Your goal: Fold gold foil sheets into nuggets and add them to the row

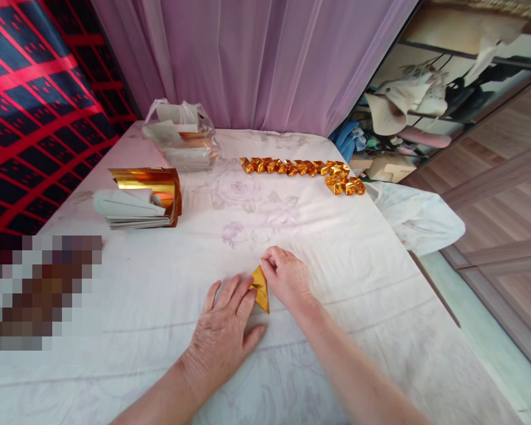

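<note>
A small folded piece of gold foil paper point(261, 289) lies flat on the white flowered cloth point(318, 236) of the bench, low in the middle of the frame, pinned between both hands: the left hand point(223, 333) lies spread and flat with its fingertips pressing the paper's left edge, and the right hand point(287, 277) has its fingers drawn together, pinching the paper's upper tip. Further up the frame, a row of folded gold pieces point(301, 168) runs across the centre right, a stack of gold-and-white sheets point(141, 200) sits at left, and a clear plastic bag of paper point(183, 136) lies beyond it before the lilac curtain point(256, 59).
</note>
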Tool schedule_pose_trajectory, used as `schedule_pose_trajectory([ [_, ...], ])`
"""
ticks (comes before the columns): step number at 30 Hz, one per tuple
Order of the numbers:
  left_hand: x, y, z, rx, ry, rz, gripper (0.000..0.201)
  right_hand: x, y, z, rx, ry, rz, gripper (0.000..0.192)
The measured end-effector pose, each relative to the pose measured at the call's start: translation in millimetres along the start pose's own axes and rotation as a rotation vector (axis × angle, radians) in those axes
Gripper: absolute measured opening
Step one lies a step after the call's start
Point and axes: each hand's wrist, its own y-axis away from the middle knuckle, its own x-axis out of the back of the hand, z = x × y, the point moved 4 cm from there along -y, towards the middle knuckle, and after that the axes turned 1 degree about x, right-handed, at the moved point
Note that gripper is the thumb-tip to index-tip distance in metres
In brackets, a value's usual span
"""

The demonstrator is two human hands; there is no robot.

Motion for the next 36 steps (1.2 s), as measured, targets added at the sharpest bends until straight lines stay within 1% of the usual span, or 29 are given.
schedule_pose_trajectory([
  [6,1.4,-1,0,-0.003,0.017,0.01,0.041,-2,-2,2,-0.027,0.023,0.003,0.005],
  [8,1.5,-2,0,-0.001,0.022,0.011,0.041,-1,-1,2,-0.014,0.005,-0.002,0.006],
  [11,1.7,-2,0,-0.002,0.014,0.007,0.043,2,6,1,0.07,-0.052,0.002,0.006],
  [13,2.3,-1,1,-0.006,-0.001,0.009,0.043,3,11,1,0.132,-0.08,0.013,0.012],
  [16,3.1,-1,2,-0.007,-0.026,0.012,0.042,3,16,2,0.165,-0.105,0.012,0.014],
  [22,1.9,0,3,-0.014,-0.054,0.028,0.042,0,8,1,0.091,-0.091,0.012,0.003],
  [27,0.5,0,2,-0.007,-0.05,0.037,0.042,1,2,-1,0.026,-0.014,0.014,0.007],
  [31,1.9,-2,2,0.003,-0.052,0.021,0.043,4,6,-4,0.065,-0.007,0.025,0.008],
  [34,3.5,-2,1,0.007,-0.049,0.014,0.046,4,11,-7,0.101,0.0,0.044,0.019],
  [36,4.0,-2,1,0.011,-0.049,0.015,0.045,3,12,-7,0.105,0.0,0.045,0.022],
])
